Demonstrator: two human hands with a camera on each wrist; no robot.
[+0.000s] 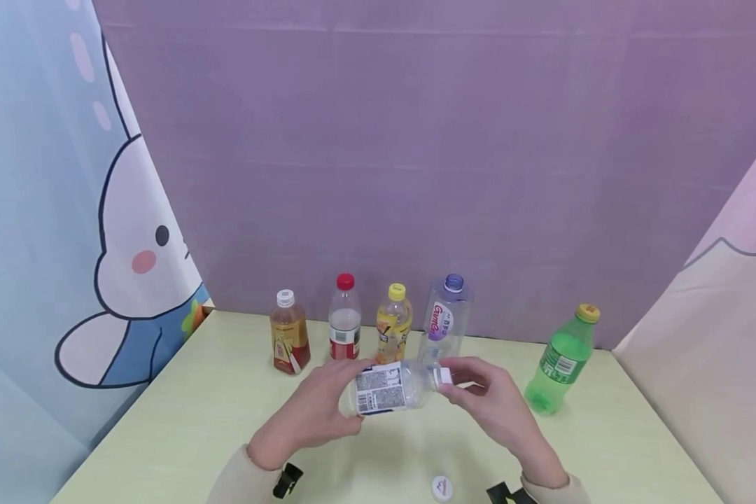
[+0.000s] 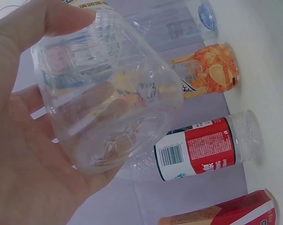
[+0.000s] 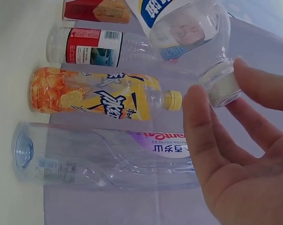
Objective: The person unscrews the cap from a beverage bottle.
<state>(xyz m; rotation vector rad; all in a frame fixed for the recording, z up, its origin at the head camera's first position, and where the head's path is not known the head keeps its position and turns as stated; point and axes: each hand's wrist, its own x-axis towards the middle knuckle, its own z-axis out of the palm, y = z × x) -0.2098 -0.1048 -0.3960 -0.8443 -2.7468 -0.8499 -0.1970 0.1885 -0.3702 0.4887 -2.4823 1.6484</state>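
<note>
My left hand (image 1: 321, 402) grips a clear plastic bottle (image 1: 416, 392) with a white printed label, held on its side above the table, its neck pointing right. In the left wrist view the thumb and fingers wrap round the body of this bottle (image 2: 127, 112), near its base. My right hand (image 1: 494, 402) pinches the white cap (image 1: 446, 376) at the mouth between thumb and fingers. The right wrist view has the bottle's neck (image 3: 219, 77) against the fingertips; whether the cap is loose there I cannot tell.
Behind the hands stand a brown-red bottle (image 1: 290, 336), a red-capped bottle (image 1: 344, 318), a yellow-capped bottle (image 1: 394, 325) and a tall purple-tinted bottle (image 1: 450, 308) without a cap. A green bottle (image 1: 561, 364) stands right. A white cap (image 1: 442, 488) lies near the front.
</note>
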